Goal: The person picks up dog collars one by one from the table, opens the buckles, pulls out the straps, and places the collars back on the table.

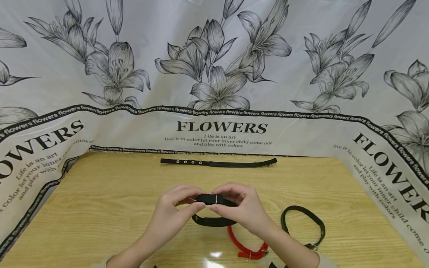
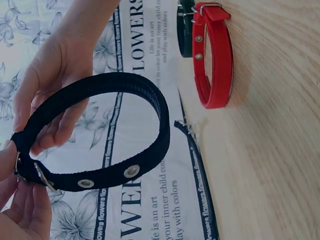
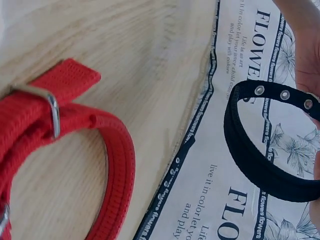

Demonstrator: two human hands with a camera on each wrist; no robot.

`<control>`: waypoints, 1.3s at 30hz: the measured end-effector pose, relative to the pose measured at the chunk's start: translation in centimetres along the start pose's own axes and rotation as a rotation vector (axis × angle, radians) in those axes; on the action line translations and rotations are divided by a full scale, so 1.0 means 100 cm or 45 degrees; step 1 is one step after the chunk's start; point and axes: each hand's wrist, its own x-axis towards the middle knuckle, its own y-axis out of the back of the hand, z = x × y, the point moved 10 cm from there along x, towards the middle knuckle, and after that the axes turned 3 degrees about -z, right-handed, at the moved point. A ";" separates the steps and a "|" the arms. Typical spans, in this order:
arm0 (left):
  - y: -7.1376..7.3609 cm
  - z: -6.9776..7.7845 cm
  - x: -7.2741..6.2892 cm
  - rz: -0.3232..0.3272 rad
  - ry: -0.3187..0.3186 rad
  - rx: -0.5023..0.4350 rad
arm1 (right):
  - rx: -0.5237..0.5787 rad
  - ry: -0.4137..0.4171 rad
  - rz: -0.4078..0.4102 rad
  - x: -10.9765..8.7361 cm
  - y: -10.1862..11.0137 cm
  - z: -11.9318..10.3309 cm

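Note:
A black collar [image 1: 215, 222], buckled into a loop, is held up above the table between both hands. My left hand [image 1: 172, 214] pinches it near the buckle end, thumb in front and fingers behind. My right hand [image 1: 246, 210] pinches the strap beside the metal keeper ring [image 1: 216, 199]. In the left wrist view, metal eyelets [image 2: 131, 171] show along the black strap, and the buckle is partly hidden by fingers. Below the right hand lies a red collar [image 1: 242, 246], also buckled into a loop; the right forearm passes close to it.
A dark collar [image 1: 322, 223] fastened in a loop lies right of the right forearm. Another black collar [image 1: 234, 164] lies stretched out straight along the table's back edge. The wooden table [image 1: 100, 208] is bordered by a flower-printed cloth [image 1: 221, 130] at the back and sides.

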 end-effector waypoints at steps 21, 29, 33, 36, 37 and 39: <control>0.001 -0.028 -0.006 0.207 0.419 -0.317 | 0.251 -0.024 0.169 0.001 0.003 0.012; 0.000 -0.031 -0.007 0.238 0.462 -0.383 | 0.275 -0.041 0.258 -0.004 0.003 0.011; 0.000 -0.028 -0.006 0.235 0.436 -0.407 | 0.283 -0.031 0.267 -0.007 0.003 0.010; 0.002 -0.023 -0.005 0.227 0.389 -0.365 | 0.287 -0.034 0.234 -0.006 0.004 0.011; 0.002 -0.022 -0.005 0.223 0.380 -0.350 | 0.290 -0.040 0.212 -0.006 0.004 0.011; 0.004 -0.021 -0.005 0.216 0.358 -0.289 | 0.285 -0.063 0.162 -0.004 0.003 0.012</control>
